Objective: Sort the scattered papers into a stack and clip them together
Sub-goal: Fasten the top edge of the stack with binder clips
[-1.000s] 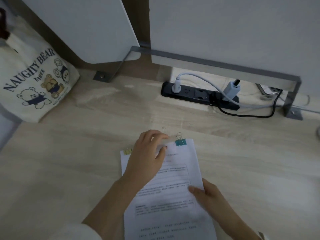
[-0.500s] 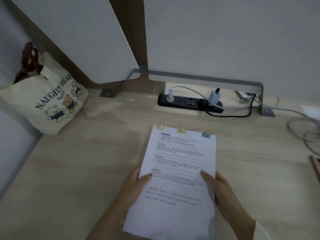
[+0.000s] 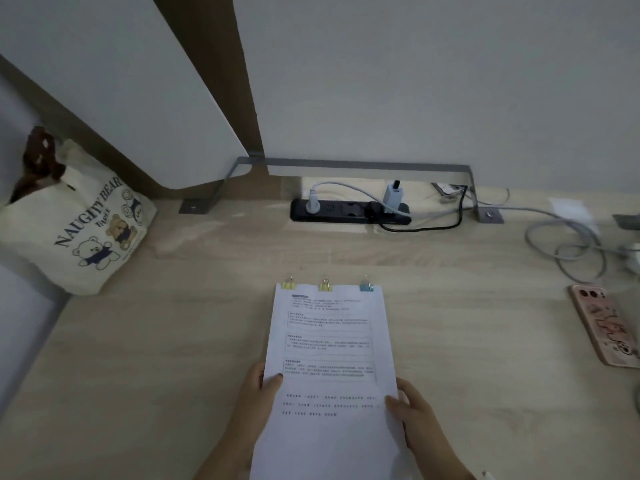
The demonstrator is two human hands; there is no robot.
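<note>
Papers [image 3: 329, 358] sat in one neat stack on the near middle of the wooden desk [image 3: 173, 341], and I held them from both sides. My left hand [image 3: 254, 407] pinched the left edge with its thumb on top of the page. My right hand [image 3: 415, 415] pinched the right edge the same way.

A second before, my left hand was up at the far edge of the stack, by the clips. Then it came back down to the side. Now three clips showed along the far edge: a yellow clip [image 3: 288, 284] on the left, a second yellow clip [image 3: 325, 285] in the middle and a blue clip [image 3: 366, 285] on the right. I think that meant the clipping was done, and only a last check or setting the stack down was left.

Some things I could not see. The near end of the stack ran off the bottom of the view. My fingers under the paper were hidden. The print was too small to read, and I could not count the sheets. Far off were a tote bag [image 3: 79, 230], a power strip [image 3: 349, 213] and a phone [image 3: 604, 323] on the right.
</note>
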